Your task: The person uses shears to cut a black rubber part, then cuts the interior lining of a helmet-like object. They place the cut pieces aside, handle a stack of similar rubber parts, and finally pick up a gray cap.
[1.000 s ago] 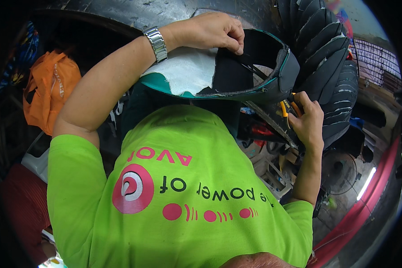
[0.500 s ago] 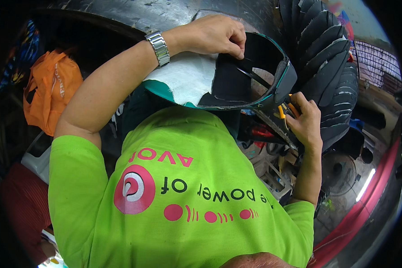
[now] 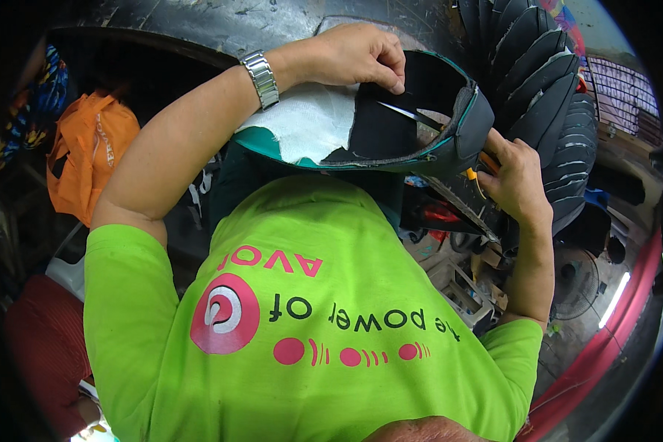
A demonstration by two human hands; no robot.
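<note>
A curved black-and-teal fabric piece (image 3: 398,158) with a rough white backing (image 3: 313,121) stands in a loop over my lap, at the edge of the dark table. My left hand (image 3: 353,55), with a metal watch on its wrist, pinches the piece's far edge between thumb and fingers. To the right, my right hand (image 3: 519,177) is closed on the orange-and-yellow handles of scissors (image 3: 412,116). Their slim blades reach inside the loop, pointing left toward my left thumb. The handles are partly hidden behind the fabric's right end and my fingers.
Stacked black curved pieces (image 3: 541,96) with ragged white edges stand close by my right hand. The dark worktop (image 3: 199,22) stretches across the far side. An orange bag (image 3: 92,158) hangs at left. A fan (image 3: 571,283) stands low at right, and another person's dark red clothing (image 3: 44,353) shows at lower left.
My right hand and the scissors have shifted slightly right, and the blades look further apart. The fabric's right end has moved a little right. My left hand keeps its pinch in place.
</note>
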